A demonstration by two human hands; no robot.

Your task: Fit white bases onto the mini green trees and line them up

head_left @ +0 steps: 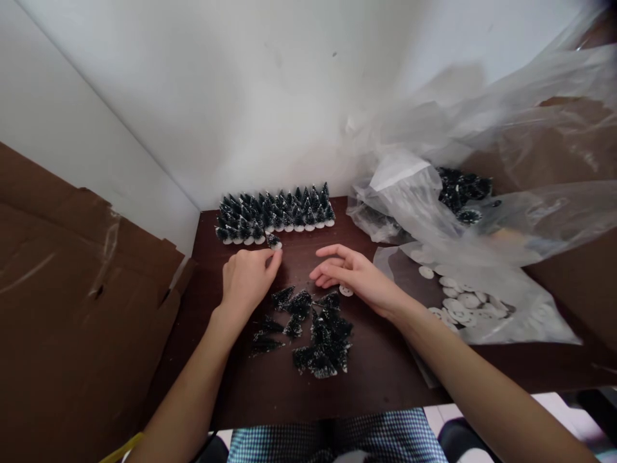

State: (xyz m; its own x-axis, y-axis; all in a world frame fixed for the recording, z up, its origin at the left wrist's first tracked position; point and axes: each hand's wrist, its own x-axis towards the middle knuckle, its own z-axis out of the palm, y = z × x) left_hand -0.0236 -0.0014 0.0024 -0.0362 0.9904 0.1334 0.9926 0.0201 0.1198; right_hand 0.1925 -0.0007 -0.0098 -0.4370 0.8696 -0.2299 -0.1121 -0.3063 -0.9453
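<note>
My left hand pinches a small snow-tipped bristle tree by its round white base, at the front edge of standing rows of similar miniature trees. Over the middle of the table, my right hand has its fingers apart and holds nothing. Just below its fingers lies a white disc. Between my forearms, loose dark bristle trees are heaped on the tabletop, lying on their sides without visible bases.
Crumpled clear plastic bags cover the right side, with more dark trees inside. Many white discs spill from a bag at the right. A cardboard box borders the dark table on the left; a white wall stands behind.
</note>
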